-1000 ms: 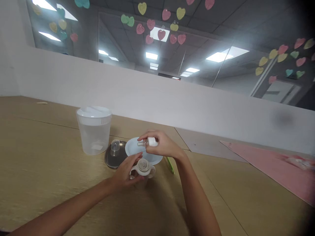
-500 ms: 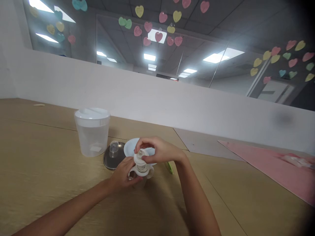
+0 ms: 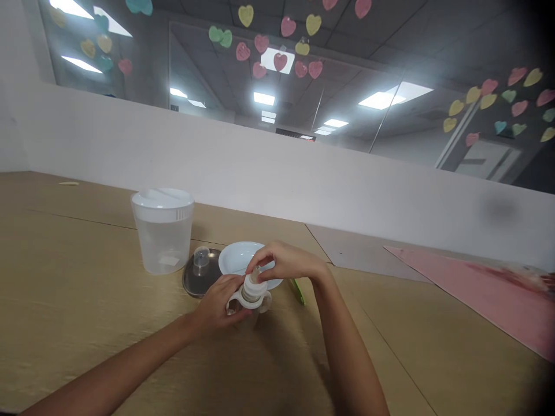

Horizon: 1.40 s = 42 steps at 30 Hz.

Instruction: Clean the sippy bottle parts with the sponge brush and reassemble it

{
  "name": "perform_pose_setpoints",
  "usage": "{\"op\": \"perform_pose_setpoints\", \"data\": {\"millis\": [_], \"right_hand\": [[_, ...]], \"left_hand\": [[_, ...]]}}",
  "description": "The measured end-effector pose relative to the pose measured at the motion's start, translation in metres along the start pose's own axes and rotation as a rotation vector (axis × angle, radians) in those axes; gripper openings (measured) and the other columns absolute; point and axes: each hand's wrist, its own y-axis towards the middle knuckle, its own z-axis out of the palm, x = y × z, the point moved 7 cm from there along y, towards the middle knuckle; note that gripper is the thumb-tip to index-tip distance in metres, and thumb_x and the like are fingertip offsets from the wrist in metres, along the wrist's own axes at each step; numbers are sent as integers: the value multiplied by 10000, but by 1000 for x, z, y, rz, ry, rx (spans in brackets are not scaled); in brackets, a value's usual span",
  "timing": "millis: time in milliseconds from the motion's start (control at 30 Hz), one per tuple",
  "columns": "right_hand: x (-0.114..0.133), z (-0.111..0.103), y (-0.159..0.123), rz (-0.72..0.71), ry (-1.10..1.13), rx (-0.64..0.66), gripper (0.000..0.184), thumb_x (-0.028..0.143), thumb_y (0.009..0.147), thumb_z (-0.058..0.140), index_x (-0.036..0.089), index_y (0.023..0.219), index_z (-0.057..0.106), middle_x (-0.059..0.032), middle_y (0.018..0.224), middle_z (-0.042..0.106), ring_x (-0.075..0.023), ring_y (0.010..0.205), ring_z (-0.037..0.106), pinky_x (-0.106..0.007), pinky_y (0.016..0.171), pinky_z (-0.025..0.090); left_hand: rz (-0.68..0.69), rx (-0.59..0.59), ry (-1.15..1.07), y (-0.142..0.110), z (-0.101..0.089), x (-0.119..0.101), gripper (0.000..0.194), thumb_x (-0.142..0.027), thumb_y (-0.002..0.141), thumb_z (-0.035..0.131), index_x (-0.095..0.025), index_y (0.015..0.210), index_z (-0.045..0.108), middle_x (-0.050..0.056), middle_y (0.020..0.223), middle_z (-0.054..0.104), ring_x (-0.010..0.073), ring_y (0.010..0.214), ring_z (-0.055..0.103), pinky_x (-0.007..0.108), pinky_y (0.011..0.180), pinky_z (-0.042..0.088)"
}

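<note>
I am steadying a white plastic two-handled bottle collar [image 3: 250, 299] in the left hand [image 3: 214, 304], which is closed snugly around it at the centre of the frame, just in front of a shallow white plate [image 3: 237, 255]. The right hand [image 3: 286, 261] is arching over the top, its fingertips [image 3: 256, 260] narrowly pinching a small pale cylindrical fitting [image 3: 252, 283] on the collar. Keeping the fitting square to the collar, with the left hand firm and the right hand light, looks like the cleanest way to work these small parts. Left of the hands, a round dark steel lid [image 3: 193, 283] is carrying a small clear cup [image 3: 202, 257], beside a clear plastic tub with a white lid [image 3: 162, 231]. My view is limited: the fingers are hiding the join, so I cannot tell how the fitting is seated. The collar's underside is also obscured, and a slim green object [image 3: 298, 292] is too partly hidden to identify.
</note>
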Motion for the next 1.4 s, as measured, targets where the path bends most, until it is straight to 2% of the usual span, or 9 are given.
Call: {"op": "perform_pose_setpoints", "data": {"millis": [267, 467, 633, 767, 933, 1033, 1167, 1267, 1400], "right_hand": [[-2, 11, 7, 57, -70, 7, 170, 177, 690, 665, 180, 859, 655, -1, 877, 651, -124, 815, 585, -192, 635, 408], [5, 9, 8, 176, -269, -78, 216, 234, 648, 661, 188, 850, 599, 11, 769, 605, -112, 668, 522, -202, 525, 312], [3, 7, 5, 257, -282, -128, 252, 290, 633, 686, 184, 833, 576, -9, 774, 600, -124, 656, 510, -211, 504, 295], [10, 14, 7, 106, -281, -58, 85, 126, 683, 612, 169, 753, 594, 1, 751, 611, -112, 681, 525, -207, 547, 323], [14, 18, 8, -83, -178, 30, 199, -8, 683, 549, 162, 756, 624, 9, 800, 644, -102, 749, 562, -201, 630, 381], [9, 16, 9, -22, -181, 12, 159, 56, 679, 593, 165, 787, 634, 9, 795, 646, -103, 729, 568, -190, 590, 377], [0, 12, 8, 183, -169, -53, 113, 224, 660, 659, 162, 734, 600, 14, 694, 624, -90, 590, 543, -181, 492, 337], [-4, 14, 6, 280, -124, -46, 162, 292, 686, 639, 159, 653, 552, 19, 564, 591, -81, 487, 506, -190, 451, 313], [-2, 13, 7, 318, -190, -72, 320, 426, 702, 638, 163, 567, 517, -1, 523, 582, -89, 438, 484, -212, 432, 302]], "left_hand": [[-16, 1, 3, -1, 1, 3, 522, -449, 789, 593, -185, 1217, 452, 103, 1159, 593, 242, 1081, 541, 384, 951, 417], [-34, 14, 0, 0, 3, 4, 597, -432, 783, 599, -191, 1290, 395, 104, 1178, 577, 248, 1088, 525, 400, 955, 410], [-66, 31, -3, 1, 4, 4, 621, -417, 766, 609, -186, 1303, 398, 105, 1122, 595, 254, 1044, 537, 411, 929, 426], [-70, 11, -3, 2, 2, 3, 559, -416, 750, 618, -183, 1234, 464, 104, 1106, 592, 253, 1023, 543, 401, 896, 446], [-47, 8, -5, 3, -2, 2, 444, -396, 745, 622, -176, 1117, 525, 90, 1049, 611, 237, 983, 559, 380, 886, 453], [-48, 4, -8, 2, -2, 2, 487, -407, 747, 620, -174, 1158, 501, 95, 1054, 606, 237, 984, 554, 382, 880, 453], [-37, -2, 0, 2, 0, 2, 578, -401, 752, 613, -175, 1256, 442, 103, 1103, 599, 244, 1018, 546, 392, 894, 447], [-24, -1, 3, 1, 1, 2, 590, -385, 755, 610, -178, 1276, 426, 97, 1119, 602, 242, 1033, 545, 392, 907, 442], [-36, 8, 14, 2, 0, 2, 538, -390, 754, 612, -165, 1221, 469, 107, 1092, 603, 246, 1020, 544, 396, 902, 443]]}}
